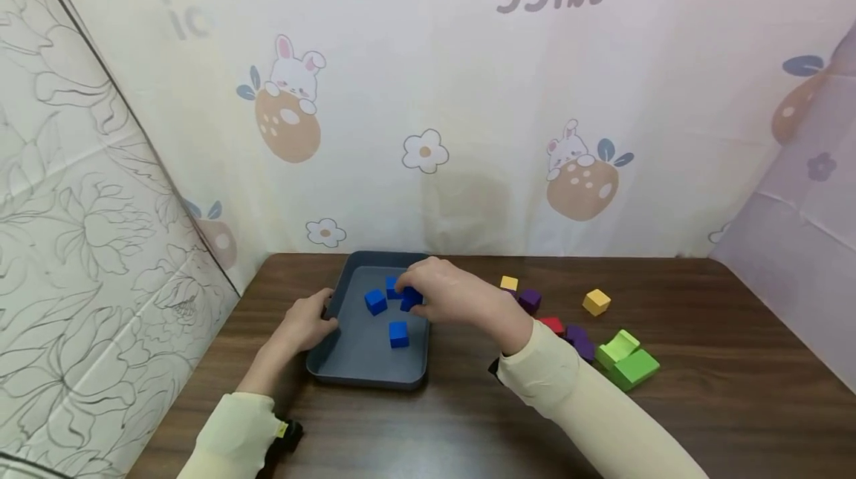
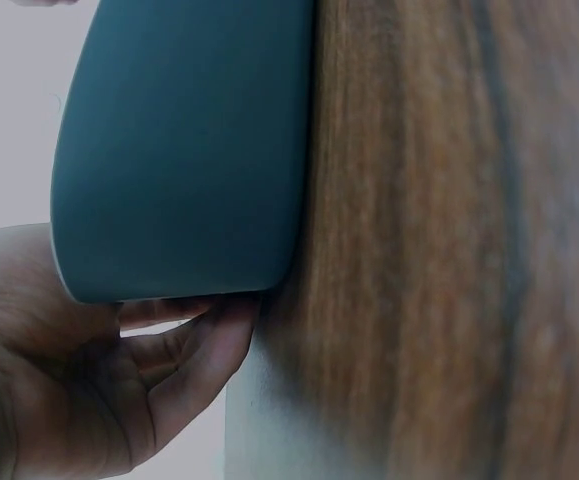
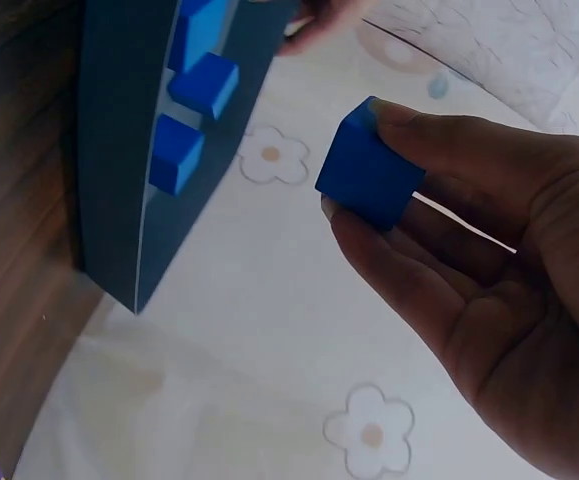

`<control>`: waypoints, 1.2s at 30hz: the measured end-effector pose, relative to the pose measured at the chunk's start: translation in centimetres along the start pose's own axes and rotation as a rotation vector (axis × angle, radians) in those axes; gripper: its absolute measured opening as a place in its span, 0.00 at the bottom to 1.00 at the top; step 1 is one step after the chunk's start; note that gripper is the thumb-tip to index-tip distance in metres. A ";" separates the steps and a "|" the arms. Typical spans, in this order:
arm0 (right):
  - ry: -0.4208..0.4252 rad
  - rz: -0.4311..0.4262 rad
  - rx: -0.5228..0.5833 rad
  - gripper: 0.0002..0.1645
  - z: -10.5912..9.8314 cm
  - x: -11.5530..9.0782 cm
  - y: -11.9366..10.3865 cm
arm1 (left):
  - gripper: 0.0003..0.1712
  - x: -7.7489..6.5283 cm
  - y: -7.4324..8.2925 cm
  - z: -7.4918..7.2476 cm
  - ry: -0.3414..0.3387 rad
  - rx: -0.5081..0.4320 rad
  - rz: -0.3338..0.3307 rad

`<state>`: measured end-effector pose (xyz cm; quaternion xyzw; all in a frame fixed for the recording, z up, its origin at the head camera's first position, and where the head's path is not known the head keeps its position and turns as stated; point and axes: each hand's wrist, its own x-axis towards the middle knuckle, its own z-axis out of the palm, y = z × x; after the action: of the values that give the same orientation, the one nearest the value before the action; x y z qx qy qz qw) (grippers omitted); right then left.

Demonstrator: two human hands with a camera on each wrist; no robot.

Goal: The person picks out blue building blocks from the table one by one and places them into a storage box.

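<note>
A shallow dark grey tray [image 1: 368, 375] lies on the table with three blue cubes, such as this blue cube [image 1: 398, 334], spread over its floor. Over the tray's right side, my right hand [image 1: 455, 297] pinches another blue cube [image 3: 369, 170] between thumb and fingertips. In the right wrist view that cube is apart from those in the tray. On the far side, my left hand [image 1: 304, 323] rests against the tray's left wall. The left wrist view shows its fingers [image 2: 204, 365] touching the outside of that wall.
Right of the tray are a yellow cube [image 1: 597, 302], another yellow block [image 1: 509, 284], purple blocks [image 1: 530, 301], a red block [image 1: 552, 325] partly behind my forearm, and green blocks [image 1: 634, 369]. A patterned curtain [image 1: 481, 189] hangs behind the wooden table [image 1: 722, 330].
</note>
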<state>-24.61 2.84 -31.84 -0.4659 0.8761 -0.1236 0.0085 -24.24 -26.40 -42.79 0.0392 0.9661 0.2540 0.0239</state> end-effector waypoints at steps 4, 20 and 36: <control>-0.064 0.016 -0.017 0.19 0.8 1.1 -0.5 | 0.32 0.1 0.2 0.0 0.003 -0.004 0.008; -0.207 -0.086 -0.158 0.20 3.3 4.7 -1.6 | 0.31 0.0 -0.2 0.1 0.008 -0.014 0.009; -0.267 -0.239 -0.244 0.22 4.8 5.9 -1.6 | 0.30 0.3 -0.4 0.2 0.010 -0.023 0.003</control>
<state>-26.02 -3.86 -35.50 -0.5762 0.8143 0.0459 0.0531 -24.59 -26.60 -43.21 0.0389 0.9632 0.2651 0.0194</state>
